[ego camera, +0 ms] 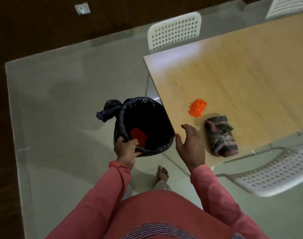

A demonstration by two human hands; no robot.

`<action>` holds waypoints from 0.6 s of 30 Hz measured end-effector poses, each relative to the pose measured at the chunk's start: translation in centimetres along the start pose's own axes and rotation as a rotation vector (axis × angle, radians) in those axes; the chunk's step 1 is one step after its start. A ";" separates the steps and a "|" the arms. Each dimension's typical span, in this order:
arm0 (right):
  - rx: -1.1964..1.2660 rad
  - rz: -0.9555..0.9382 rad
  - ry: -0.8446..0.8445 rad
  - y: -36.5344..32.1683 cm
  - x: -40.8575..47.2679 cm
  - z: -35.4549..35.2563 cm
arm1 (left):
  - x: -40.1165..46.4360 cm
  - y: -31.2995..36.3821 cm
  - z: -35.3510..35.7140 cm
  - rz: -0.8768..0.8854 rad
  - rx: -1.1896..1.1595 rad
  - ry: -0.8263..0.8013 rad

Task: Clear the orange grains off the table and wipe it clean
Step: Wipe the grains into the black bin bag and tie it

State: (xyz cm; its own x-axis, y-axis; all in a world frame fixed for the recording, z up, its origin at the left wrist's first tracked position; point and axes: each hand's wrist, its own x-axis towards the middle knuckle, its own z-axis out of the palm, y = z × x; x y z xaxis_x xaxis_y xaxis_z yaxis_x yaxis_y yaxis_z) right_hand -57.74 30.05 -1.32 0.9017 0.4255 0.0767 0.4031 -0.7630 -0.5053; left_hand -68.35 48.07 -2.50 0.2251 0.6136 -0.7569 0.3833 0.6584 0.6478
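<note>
Indoors, a person in pink sleeves stands at the corner of a pale wooden table (250, 69), the left hand (125, 149) gripping the near rim of a small bin (143, 125) lined with a black plastic bag, fingers curled over the edge and thumb beneath it. The bin is held off the floor with its far side right against the table's edge, and a patch of orange grains shows at its bottom, just beyond the left hand's fingers. The bag's knotted excess sticks out on the side of the bin farthest from the right hand. The right hand (190, 145) is spread wide and holds nothing, its fingers straight and its palm turned toward the bin, poised over the table corner between the bin and a folded checked cloth (220, 135). That cloth lies on the table just to the outer side of the right hand. A small heap of orange grains (197, 107) remains on the tabletop, a little beyond the right hand's fingertips and near the cloth's far end. One white perforated chair (174, 30) stands across the table from the hands, and another sits just outside the right forearm.
</note>
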 end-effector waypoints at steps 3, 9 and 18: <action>-0.256 0.042 0.123 3.3 0.8 -1.1 | -0.7 -0.5 1.5 -0.003 -0.002 0.001; -0.435 0.544 -0.177 8.1 1.7 -2.3 | -1.9 -0.9 3.7 0.002 0.001 -0.003; -0.366 0.423 -0.161 11.1 4.7 -3.7 | -1.7 -1.7 4.4 0.055 0.095 0.031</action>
State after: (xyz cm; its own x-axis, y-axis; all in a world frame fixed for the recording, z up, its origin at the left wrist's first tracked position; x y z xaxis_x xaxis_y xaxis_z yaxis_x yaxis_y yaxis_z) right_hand -48.47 21.79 -3.44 0.9725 0.0941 -0.2130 0.0670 -0.9891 -0.1312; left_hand -65.43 43.98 -2.68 0.2214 0.6619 -0.7161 0.4548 0.5795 0.6762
